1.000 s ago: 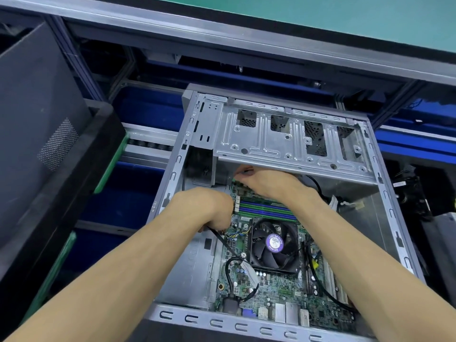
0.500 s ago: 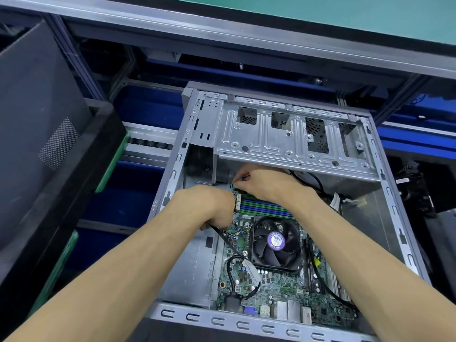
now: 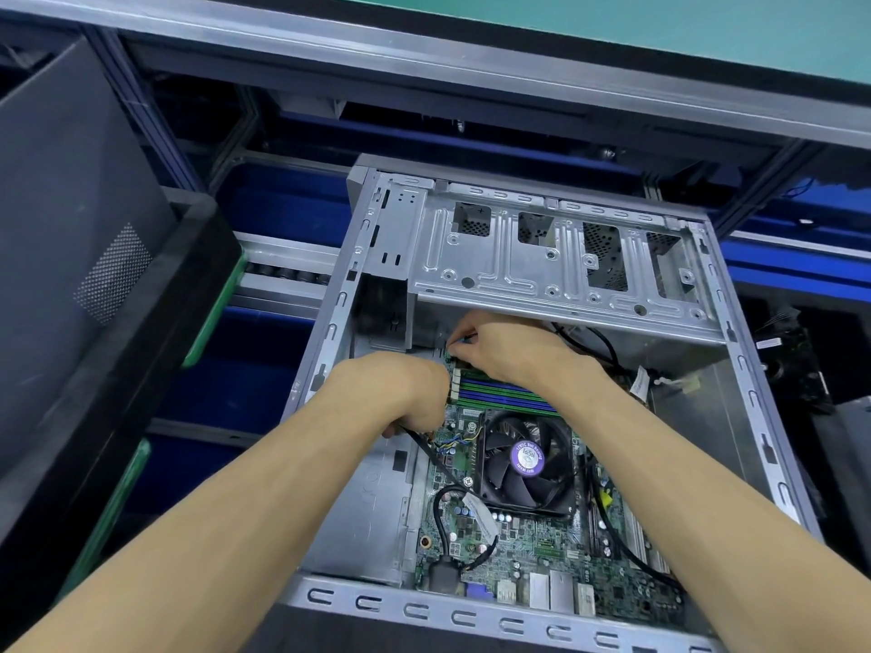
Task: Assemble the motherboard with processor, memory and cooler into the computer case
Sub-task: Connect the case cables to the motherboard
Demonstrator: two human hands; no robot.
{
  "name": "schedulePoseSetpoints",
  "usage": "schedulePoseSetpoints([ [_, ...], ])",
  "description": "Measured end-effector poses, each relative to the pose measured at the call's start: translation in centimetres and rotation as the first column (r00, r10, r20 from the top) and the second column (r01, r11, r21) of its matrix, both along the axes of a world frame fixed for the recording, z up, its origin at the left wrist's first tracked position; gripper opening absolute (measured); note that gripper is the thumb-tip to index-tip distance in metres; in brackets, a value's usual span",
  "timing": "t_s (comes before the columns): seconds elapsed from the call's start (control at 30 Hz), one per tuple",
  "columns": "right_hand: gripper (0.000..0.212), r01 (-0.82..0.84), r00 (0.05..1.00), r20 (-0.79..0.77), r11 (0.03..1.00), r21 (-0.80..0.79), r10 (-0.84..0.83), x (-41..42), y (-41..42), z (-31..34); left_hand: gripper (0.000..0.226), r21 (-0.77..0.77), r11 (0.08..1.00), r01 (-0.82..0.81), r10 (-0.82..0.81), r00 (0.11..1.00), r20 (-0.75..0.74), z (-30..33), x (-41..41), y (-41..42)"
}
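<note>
Head view, motherboard (image 3: 518, 553): lies flat in the case (image 3: 735, 369), long axis running away from the viewer.
Cooler (image 3: 525, 459): one fan, facing up.
Memory slots (image 3: 509, 393): crosswise.
Right hand (image 3: 509, 351): pinching something small at the board's far corner.
Left hand (image 3: 400, 393): curled, holding a black cable (image 3: 429, 452).

Electronics assembly workshop: green-topped bench (image 3: 707, 35) on aluminium framing, roller conveyor (image 3: 287, 271), blue bins (image 3: 283, 205) underneath, black tote (image 3: 141, 322) at left, open computer case (image 3: 556, 271) on the line.
</note>
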State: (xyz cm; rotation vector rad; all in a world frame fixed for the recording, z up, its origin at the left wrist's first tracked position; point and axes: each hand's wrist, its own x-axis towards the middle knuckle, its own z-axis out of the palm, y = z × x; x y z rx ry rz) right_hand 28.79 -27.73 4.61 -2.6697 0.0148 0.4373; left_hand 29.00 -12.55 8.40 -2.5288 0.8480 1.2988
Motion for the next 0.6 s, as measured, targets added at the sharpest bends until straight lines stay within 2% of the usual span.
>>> schedulePoseSetpoints([
  [0.23,0.016,-0.019,0.998,-0.061,0.999,-0.046,0.016,0.01,0.23,0.10,0.053,-0.014,1.000,0.017,-0.017,1.000,-0.002,-0.09,0.06,0.00],
  [0.4,0.018,0.015,1.000,-0.006,1.000,-0.015,-0.015,-0.07,0.06,0.40,0.056,-0.030,1.000,-0.008,0.008,1.000,-0.004,-0.23,0.12,0.04],
  [0.6,0.014,0.024,0.999,-0.049,1.000,-0.003,-0.024,-0.08,0.23,0.49,0.059,-0.031,1.000,-0.001,0.001,1.000,0.003,-0.52,0.37,0.13],
])
